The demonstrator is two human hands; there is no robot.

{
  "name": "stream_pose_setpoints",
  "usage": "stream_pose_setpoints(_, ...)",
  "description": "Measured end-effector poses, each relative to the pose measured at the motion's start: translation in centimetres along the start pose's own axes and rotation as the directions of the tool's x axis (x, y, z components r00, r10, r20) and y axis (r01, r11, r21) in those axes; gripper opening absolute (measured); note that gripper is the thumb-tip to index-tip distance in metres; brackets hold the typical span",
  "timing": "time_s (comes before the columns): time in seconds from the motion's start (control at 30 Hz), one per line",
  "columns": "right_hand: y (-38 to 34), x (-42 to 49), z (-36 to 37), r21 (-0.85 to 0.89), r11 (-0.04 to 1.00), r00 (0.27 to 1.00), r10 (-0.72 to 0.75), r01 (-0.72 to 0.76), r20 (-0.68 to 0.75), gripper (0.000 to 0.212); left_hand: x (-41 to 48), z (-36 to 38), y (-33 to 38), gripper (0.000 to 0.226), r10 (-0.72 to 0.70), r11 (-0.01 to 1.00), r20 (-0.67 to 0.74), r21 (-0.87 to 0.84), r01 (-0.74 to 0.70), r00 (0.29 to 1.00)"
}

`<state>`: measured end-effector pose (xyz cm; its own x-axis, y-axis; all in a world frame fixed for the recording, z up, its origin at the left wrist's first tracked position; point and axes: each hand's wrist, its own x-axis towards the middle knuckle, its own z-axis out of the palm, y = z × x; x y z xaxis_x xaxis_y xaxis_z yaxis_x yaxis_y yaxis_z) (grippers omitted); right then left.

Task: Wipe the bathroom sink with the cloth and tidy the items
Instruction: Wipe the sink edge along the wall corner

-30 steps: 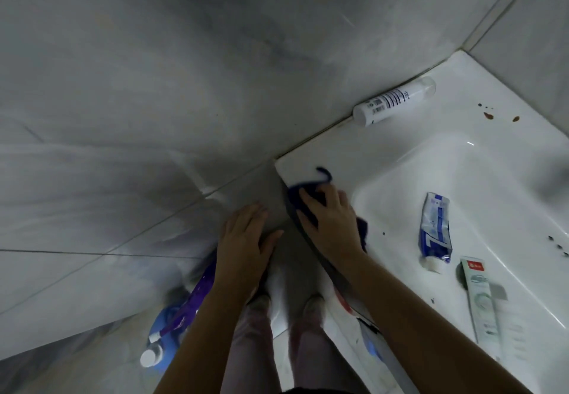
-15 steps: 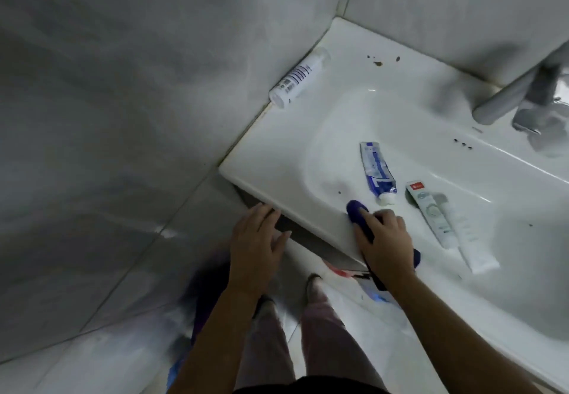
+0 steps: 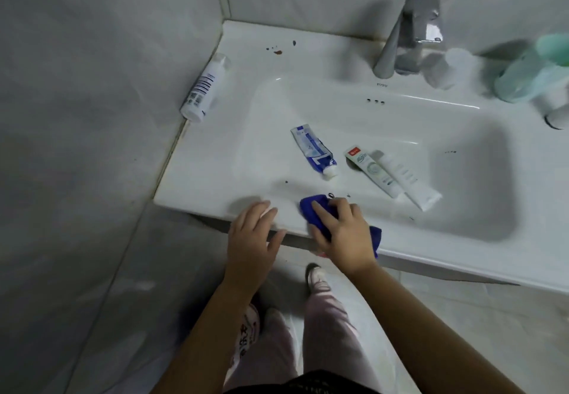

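Grey tiled walls meet in a corner, and a pale floor lies below. A white sink is set into that corner, its left rim against the side wall. A chrome faucet stands on the back rim. Blurred teal containers sit at the far right of that rim.

The left hand rests on the front rim near the left corner, its fingers straight and slightly spread, holding nothing, with the thumb below the edge. The right hand is just beside it on the same rim. Its fingers curl over a bunched blue cloth and press it to the rim where it slopes into the basin. One corner of the cloth sticks out by the wrist.

A white bottle lies on its side along the left rim against the wall. Three tubes lie in the basin. A blue toothpaste tube lies with its cap pointing at the front. To its right, a green-and-white tube and a plain white tube lie side by side, touching. Small brown spots mark the back left rim.
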<state>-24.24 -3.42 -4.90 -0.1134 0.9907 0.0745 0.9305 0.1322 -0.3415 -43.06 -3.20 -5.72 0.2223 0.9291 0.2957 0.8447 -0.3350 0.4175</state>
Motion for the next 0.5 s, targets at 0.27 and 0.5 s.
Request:
stream_pose_setpoints(0.27, 6.7, -2.4, -3.9, 0.124, 0.980, 0.987, 0.152, -0.157, 0.048, 0.043, 2.5, -2.9, 0.3, 0.043, -0.169, 0.986, -0.052, -0.003, 0.170, 0.984)
stream_pose_setpoints(0.5, 4.7, 6.3, -7.1, 0.321, 0.947, 1.000, -0.018, 0.011, 0.017, 0.041, 5.4, -6.8, 0.5, 0.052, -0.377, 0.919, -0.156, 0.059, 0.389, 0.913)
